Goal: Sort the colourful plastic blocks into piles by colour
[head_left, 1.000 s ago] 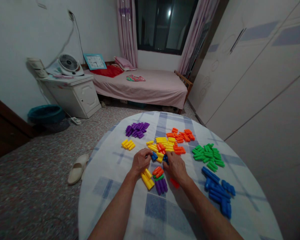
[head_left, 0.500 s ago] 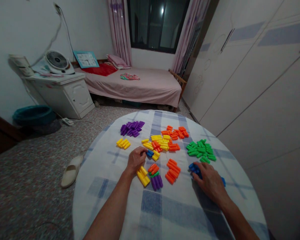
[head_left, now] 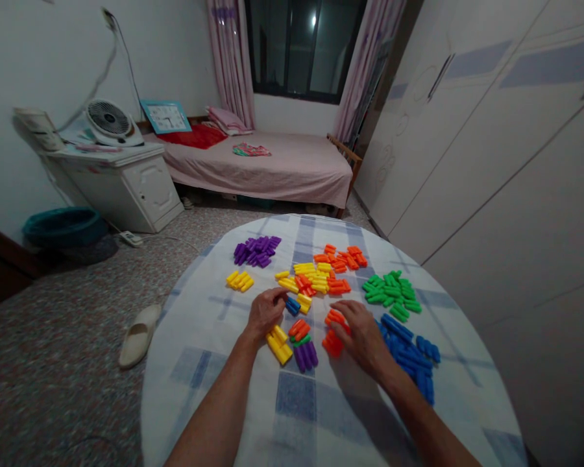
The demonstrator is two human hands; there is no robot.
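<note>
My left hand (head_left: 266,314) has its fingers curled together at the left end of a small group of blue plastic tubes (head_left: 292,306). Yellow tubes (head_left: 304,303) touch that group on the right. Below are a longer yellow cluster (head_left: 279,345), a short orange row (head_left: 299,329), a thin green row (head_left: 302,340) and purple tubes (head_left: 305,356). My right hand (head_left: 365,337) hovers over an orange cluster (head_left: 331,342), partly covering it. Its fingers are bent, and anything between them is hidden. A large blue pile (head_left: 409,353) lies right of that wrist.
On the round table with a checked cloth (head_left: 214,402) are a purple pile (head_left: 257,251), a small yellow group (head_left: 240,280), mixed yellow and orange tubes (head_left: 311,277), an orange pile (head_left: 353,257) and a green pile (head_left: 393,292). A bed (head_left: 282,162) stands beyond.
My right hand has moved left from the blue pile to above the orange cluster, uncovering the blue tubes. My left hand has stayed nearly in place, while the blue tubes beside it have shifted slightly.
</note>
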